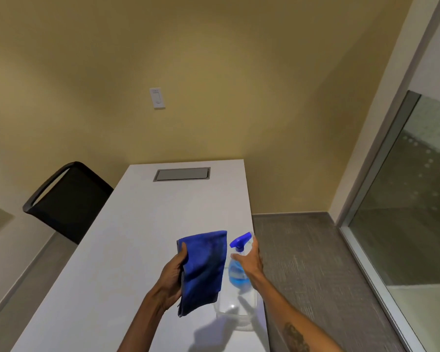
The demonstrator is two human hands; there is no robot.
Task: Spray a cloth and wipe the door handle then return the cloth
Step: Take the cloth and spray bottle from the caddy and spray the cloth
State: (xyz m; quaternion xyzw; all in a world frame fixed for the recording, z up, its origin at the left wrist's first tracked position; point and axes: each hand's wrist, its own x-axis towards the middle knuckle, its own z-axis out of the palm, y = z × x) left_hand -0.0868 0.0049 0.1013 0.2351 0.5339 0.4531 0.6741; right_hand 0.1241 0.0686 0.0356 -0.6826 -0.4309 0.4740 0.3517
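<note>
My left hand (172, 276) grips a folded blue cloth (203, 268) by its left edge and holds it up above the white table (127, 250). A clear spray bottle (236, 268) with a blue trigger head and blue liquid stands near the table's right edge. My right hand (250, 259) is at the bottle's right side with fingers spread; whether they touch the bottle I cannot tell. No door handle is in view.
A clear plastic tray (235, 311) lies on the table below the bottle. A black chair (66, 201) stands at the table's left. A grey cable hatch (182, 174) sits at the table's far end. A glass panel (407, 212) with a metal frame lines the right.
</note>
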